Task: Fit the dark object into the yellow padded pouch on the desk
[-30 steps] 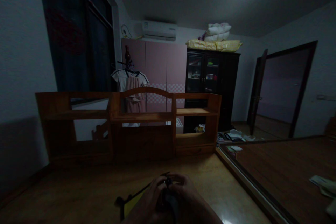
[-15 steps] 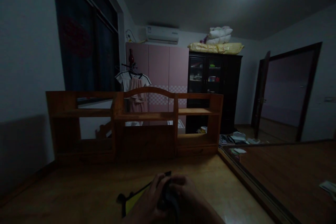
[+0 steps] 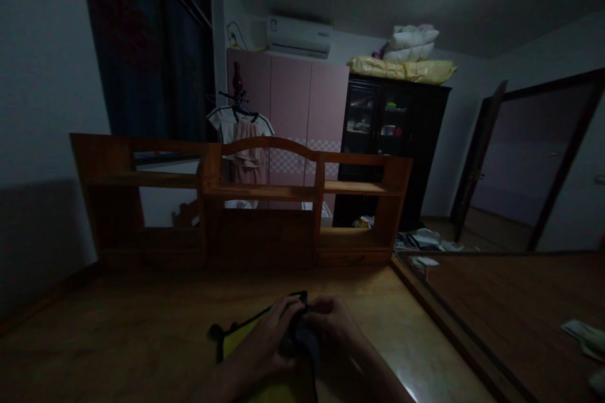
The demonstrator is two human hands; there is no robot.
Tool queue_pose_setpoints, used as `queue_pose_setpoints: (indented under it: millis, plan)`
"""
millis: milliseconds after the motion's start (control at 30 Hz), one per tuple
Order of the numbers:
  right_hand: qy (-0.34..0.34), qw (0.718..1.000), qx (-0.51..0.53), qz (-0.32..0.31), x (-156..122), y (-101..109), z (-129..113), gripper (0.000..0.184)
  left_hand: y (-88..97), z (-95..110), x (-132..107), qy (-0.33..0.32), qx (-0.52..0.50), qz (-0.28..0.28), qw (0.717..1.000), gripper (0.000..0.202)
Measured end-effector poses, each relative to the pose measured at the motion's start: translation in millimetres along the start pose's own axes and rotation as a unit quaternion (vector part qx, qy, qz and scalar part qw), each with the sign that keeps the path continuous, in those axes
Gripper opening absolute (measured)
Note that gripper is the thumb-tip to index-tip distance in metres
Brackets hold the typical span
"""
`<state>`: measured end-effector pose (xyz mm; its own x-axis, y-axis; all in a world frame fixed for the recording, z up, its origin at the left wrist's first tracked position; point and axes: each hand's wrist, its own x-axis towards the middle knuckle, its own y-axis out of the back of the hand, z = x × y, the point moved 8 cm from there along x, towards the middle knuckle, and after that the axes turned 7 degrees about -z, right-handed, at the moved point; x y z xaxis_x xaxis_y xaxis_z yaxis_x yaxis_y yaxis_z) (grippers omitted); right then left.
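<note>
The room is very dim. My left hand (image 3: 270, 335) and my right hand (image 3: 334, 322) meet at the bottom centre, low over a wooden desk (image 3: 142, 340). Both have their fingers curled around a small dark object (image 3: 300, 339) held between them; its shape is too dark to name. Under my left hand lies a yellow thing with a black edge (image 3: 236, 343), flat on the desk.
A wooden shelf unit (image 3: 246, 195) stands along the desk's far edge. Behind it are a pink wardrobe (image 3: 302, 119), hanging clothes (image 3: 241, 138), a dark glass-door cabinet (image 3: 387, 138) with bedding on top, and an open doorway (image 3: 534, 164) at the right. Papers (image 3: 581, 334) lie right.
The view has tilted down and shifted slightly, so my hands show more fully. They stay closed together on the dark object over the yellow thing.
</note>
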<state>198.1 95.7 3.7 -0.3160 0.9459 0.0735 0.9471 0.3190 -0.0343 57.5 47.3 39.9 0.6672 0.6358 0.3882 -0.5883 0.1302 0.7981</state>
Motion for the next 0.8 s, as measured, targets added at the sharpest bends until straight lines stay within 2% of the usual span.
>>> queue_pose_setpoints:
  millis: [233, 367, 533, 700, 800]
  plan:
    - [0.02, 0.997, -0.058, -0.04, -0.6, -3.9, -8.6, 0.028, -0.3, -2.1, -0.1, -0.008, 0.012, -0.012, 1.0, 0.084]
    - [0.019, 0.994, -0.083, -0.07, -1.5, -9.1, -8.2, 0.029, 5.6, 6.1, 0.8, -0.016, 0.023, -0.021, 0.999, 0.085]
    - [0.006, 0.992, -0.096, -0.076, 0.2, -7.8, 1.4, 0.027, 11.6, 18.1, -0.2, -0.025, 0.035, -0.038, 0.998, 0.08]
    - [0.037, 0.985, -0.137, -0.095, -3.6, -10.8, -10.1, 0.03, 6.8, 20.8, -2.1, -0.033, 0.06, -0.035, 0.997, 0.084]
    - [0.028, 0.984, -0.142, -0.102, -6.4, -12.6, -12.5, 0.033, 3.5, 21.7, -2.2, -0.032, 0.064, -0.042, 0.997, 0.084]
